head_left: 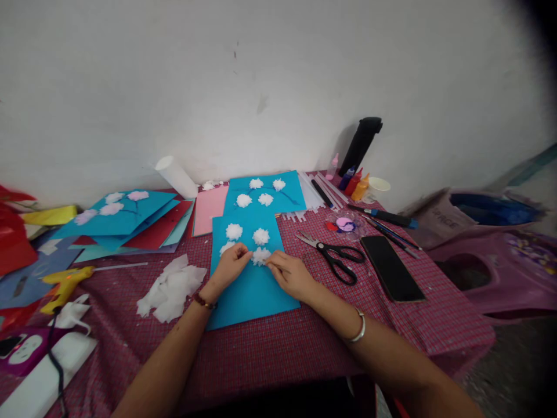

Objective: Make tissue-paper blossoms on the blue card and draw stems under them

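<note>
A blue sheet (250, 296) lies in front of me, bearing several white ruffled paper flowers, one of them partly behind my left hand. My left hand (232, 264) is closed in a pinch at the left edge of the lower right flower (261, 256); what its fingertips hold, if anything, is too small to tell. On the flower's other side, my right hand (290, 274) has its fingers pinched together at the petals. Both hands rest low over the sheet. Beyond it lies a second blue sheet (282, 204) with white flowers and dark painted branches.
Crumpled white tissue (172, 288) and a yellow glue gun (67, 286) lie left, near stacked coloured sheets (167, 226). Black scissors (337, 253), a phone (390, 267), brushes (394, 238) and paint bottles (360, 187) are on the right. A wall stands behind.
</note>
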